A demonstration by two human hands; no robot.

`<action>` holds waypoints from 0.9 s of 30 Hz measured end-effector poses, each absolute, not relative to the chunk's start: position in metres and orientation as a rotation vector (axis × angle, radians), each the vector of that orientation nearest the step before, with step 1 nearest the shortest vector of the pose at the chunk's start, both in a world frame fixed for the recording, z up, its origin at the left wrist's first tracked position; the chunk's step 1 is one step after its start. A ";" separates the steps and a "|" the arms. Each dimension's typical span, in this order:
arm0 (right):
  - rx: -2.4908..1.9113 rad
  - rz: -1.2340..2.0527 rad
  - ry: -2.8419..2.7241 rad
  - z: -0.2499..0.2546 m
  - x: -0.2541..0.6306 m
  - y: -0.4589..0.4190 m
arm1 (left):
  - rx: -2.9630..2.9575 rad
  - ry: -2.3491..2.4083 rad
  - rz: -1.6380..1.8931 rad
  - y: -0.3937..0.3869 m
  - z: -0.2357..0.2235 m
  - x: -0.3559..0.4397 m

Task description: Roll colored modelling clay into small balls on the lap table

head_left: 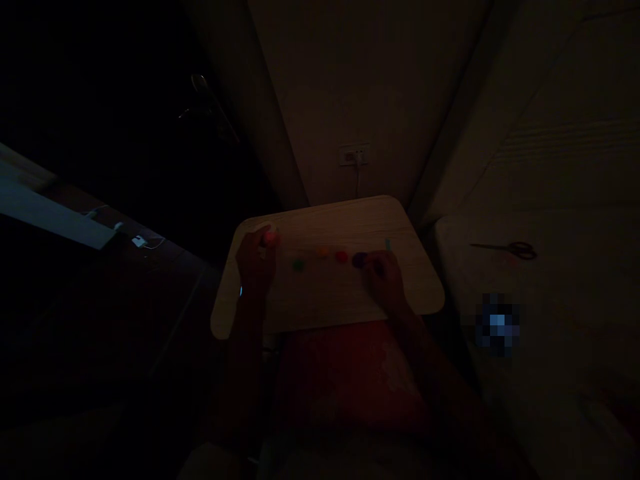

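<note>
The scene is very dim. At the left of a small wooden table (320, 300), my left hand (255, 260) has its fingers closed round a small, glowing pink-red round thing (270, 238). A pale rounded edge shows just behind those fingers. Toward the right, my right hand (385, 277) is bent with fingertips together at a dark purple lump (359, 260); whether it grips the lump is hard to see. Between my hands lie a green lump (299, 265), an orange lump (323, 252) and a red lump (341, 257), roughly in a row.
A teal strip (388, 245) lies beyond my right hand. Scissors (505, 250) rest on a pale surface to the right, near a blurred-out patch (497, 325). Behind the table, a wall socket (354, 155) holds a plugged cord. A door handle (199, 83) is at upper left.
</note>
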State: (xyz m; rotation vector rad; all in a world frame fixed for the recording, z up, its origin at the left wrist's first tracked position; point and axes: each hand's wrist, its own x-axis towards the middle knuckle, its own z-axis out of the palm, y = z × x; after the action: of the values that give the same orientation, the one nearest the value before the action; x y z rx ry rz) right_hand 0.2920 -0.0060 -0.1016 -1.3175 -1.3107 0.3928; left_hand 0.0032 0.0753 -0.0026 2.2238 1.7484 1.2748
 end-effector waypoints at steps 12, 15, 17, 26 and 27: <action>-1.328 0.429 -1.295 -0.101 0.291 -0.005 | 2.227 1.842 1.098 0.134 0.025 -0.040; -1.318 0.441 -1.294 -0.100 0.292 -0.005 | 2.165 1.823 1.062 0.136 0.026 -0.035; -1.320 0.440 -1.295 -0.100 0.292 -0.005 | 2.154 1.823 1.029 0.138 0.029 -0.032; -1.306 0.460 -1.296 -0.101 0.292 -0.005 | 2.187 1.977 0.685 0.166 0.031 -0.041; -1.305 0.459 -1.297 -0.102 0.292 -0.005 | 2.203 1.963 0.662 0.171 0.030 -0.043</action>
State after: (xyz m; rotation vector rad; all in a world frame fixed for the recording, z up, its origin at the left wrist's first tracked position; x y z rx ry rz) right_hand 0.2920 -0.0050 -0.1017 -1.3046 -1.2966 0.4593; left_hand -0.0431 0.1705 0.0297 2.2030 1.9628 0.6619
